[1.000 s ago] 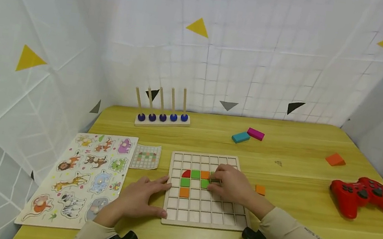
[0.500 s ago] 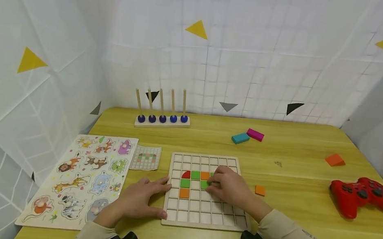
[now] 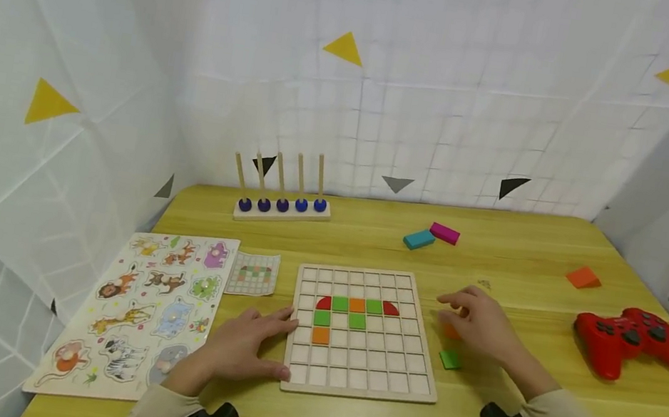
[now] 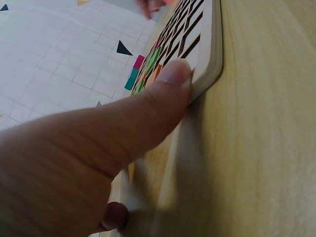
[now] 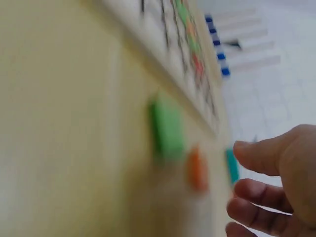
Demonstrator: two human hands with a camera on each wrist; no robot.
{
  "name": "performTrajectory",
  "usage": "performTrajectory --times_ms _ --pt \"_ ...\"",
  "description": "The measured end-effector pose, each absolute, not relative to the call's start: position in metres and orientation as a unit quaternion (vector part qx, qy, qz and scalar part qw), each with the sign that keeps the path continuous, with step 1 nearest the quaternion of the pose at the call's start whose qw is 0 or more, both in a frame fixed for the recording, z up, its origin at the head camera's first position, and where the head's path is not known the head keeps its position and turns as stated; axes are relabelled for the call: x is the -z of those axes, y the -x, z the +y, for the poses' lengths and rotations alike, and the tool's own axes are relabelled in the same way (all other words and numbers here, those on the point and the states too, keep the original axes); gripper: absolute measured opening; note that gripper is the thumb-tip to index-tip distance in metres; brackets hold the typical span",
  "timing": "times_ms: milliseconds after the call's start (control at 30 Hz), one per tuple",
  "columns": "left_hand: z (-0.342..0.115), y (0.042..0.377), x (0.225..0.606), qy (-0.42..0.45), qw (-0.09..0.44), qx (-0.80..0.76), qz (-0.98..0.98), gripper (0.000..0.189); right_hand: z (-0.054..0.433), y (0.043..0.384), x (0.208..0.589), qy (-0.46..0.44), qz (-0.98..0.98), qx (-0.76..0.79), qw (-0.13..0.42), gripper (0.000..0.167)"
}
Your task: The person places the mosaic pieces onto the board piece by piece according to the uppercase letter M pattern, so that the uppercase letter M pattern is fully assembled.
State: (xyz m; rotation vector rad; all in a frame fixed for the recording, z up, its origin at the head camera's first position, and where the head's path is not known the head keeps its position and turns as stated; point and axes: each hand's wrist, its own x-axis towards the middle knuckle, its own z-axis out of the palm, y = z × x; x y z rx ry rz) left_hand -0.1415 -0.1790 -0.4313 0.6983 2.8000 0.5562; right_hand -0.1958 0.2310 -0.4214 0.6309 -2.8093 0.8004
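Note:
A wooden grid board (image 3: 309, 375) lies flat on the table. Red quarter-round, green and orange tiles sit in its upper and left cells, among them a green tile (image 3: 357, 321) below the top row. My left hand (image 3: 245, 348) rests at the board's left edge, its thumb (image 4: 170, 81) and fingers extended against the rim. To the right of the board, my right hand (image 3: 478, 325) hovers over a loose orange tile (image 3: 452, 331), partly covering it in the head view. Its fingers are apart and hold nothing. A loose green tile (image 3: 450, 360) lies nearer the front.
A pattern card (image 3: 254, 274) and an animal peg puzzle (image 3: 154, 304) lie to the left. Behind stands a peg rack (image 3: 282, 209) with blue beads. Teal (image 3: 418, 240) and magenta (image 3: 444, 234) blocks, an orange wedge (image 3: 584, 277) and a red game controller (image 3: 632, 343) lie elsewhere.
My right hand has left the board and moved right to the loose tiles. The top row's right end, with a red quarter-round tile, now shows. My left hand has stayed put.

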Motion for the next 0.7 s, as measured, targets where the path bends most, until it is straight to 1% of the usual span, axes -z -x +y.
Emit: performTrajectory --times_ms 67,167,333,467,600,700 --pt "-0.179 0.142 0.431 -0.236 0.103 -0.185 0.948 0.078 0.251 0.193 0.426 -0.203 -0.941 -0.264 0.062 0.021" --pt "-0.179 0.142 0.431 -0.236 0.106 -0.188 0.948 0.078 0.268 0.187 0.432 -0.209 -0.943 -0.253 0.050 0.024" --pt "-0.180 0.141 0.430 -0.230 0.103 -0.192 0.948 0.077 0.270 0.188 0.432 -0.221 -0.946 -0.235 0.034 0.035" --pt "-0.179 0.141 0.430 -0.232 0.102 -0.193 0.948 0.077 0.269 0.185 0.429 -0.246 -0.944 -0.218 0.041 0.041" --pt "-0.177 0.141 0.431 -0.234 0.104 -0.190 0.948 0.078 0.271 0.171 0.429 -0.312 -0.927 -0.196 0.069 0.036" --pt "-0.177 0.141 0.431 -0.231 0.104 -0.190 0.949 0.078 0.272 0.163 0.432 -0.338 -0.918 -0.192 0.074 0.030"
